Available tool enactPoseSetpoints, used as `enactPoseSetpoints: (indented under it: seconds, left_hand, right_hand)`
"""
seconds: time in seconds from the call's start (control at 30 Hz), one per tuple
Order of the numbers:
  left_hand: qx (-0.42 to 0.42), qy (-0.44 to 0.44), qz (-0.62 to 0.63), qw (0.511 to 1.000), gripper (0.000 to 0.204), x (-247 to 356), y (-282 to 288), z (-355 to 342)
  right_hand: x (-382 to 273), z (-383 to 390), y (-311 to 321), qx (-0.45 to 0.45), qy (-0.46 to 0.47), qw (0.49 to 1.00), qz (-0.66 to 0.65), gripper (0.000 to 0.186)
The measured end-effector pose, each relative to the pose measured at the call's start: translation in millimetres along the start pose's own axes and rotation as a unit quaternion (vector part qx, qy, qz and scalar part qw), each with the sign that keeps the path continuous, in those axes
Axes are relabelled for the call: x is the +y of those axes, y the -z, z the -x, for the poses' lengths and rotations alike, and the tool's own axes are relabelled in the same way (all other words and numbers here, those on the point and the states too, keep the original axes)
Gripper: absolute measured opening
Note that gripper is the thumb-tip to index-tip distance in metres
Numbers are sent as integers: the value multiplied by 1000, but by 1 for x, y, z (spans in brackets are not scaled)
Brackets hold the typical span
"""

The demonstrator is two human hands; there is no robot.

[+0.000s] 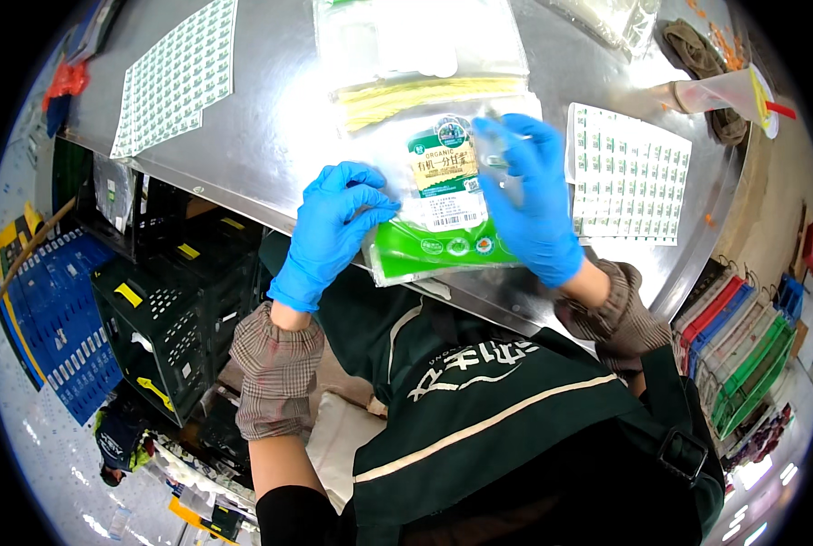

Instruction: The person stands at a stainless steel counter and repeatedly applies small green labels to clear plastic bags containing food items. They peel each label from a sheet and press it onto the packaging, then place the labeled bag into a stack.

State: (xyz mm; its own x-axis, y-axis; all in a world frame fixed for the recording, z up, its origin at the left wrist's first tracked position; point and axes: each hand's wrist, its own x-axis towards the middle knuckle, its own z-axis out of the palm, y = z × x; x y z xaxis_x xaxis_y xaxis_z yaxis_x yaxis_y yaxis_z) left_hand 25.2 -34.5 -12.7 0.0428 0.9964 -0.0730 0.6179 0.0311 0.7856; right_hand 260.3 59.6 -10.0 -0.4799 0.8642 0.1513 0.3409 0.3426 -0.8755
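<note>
A clear plastic packaging bag (429, 238) with a bright green lower band lies on top of a pile at the table's near edge. On its front is a green and cream label (441, 164) with a white barcode part below. My left hand (338, 223), in a blue glove, has thumb and fingers pinched together at the bag's left edge. Over the bag's right side is my right hand (538, 200), also blue-gloved. Its fingers are bent and stand apart from the thumb; the fingertips are slightly blurred, with shiny clear plastic showing behind them.
Sticker sheets lie left (177, 77) and right (629, 177) on the metal table (270, 109). Farther up are a stack of clear bags (424, 45) with yellow edges and a cup with a red straw (729, 96). Black crates (165, 305) stand at lower left, coloured baskets (738, 346) at right.
</note>
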Motion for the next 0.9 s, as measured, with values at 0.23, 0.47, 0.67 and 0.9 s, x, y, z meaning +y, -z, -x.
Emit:
enactPoseSetpoints:
  seconds: [0.23, 0.47, 0.67, 0.9]
  left_hand:
    - [297, 199, 237, 903, 24, 1, 19, -2]
    - [18, 7, -25, 1000, 23, 4, -7, 9]
    - [75, 150, 197, 966, 10, 2, 3, 4]
    - [40, 3, 40, 998, 22, 13, 11, 12]
  right_hand:
    - [-35, 5, 41, 30, 52, 992, -112, 53]
    - [14, 16, -10, 9, 41, 993, 113, 41]
    - [-45, 5, 52, 148, -1, 986, -82, 37]
    - [-2, 20, -1, -32, -187, 981, -33, 33]
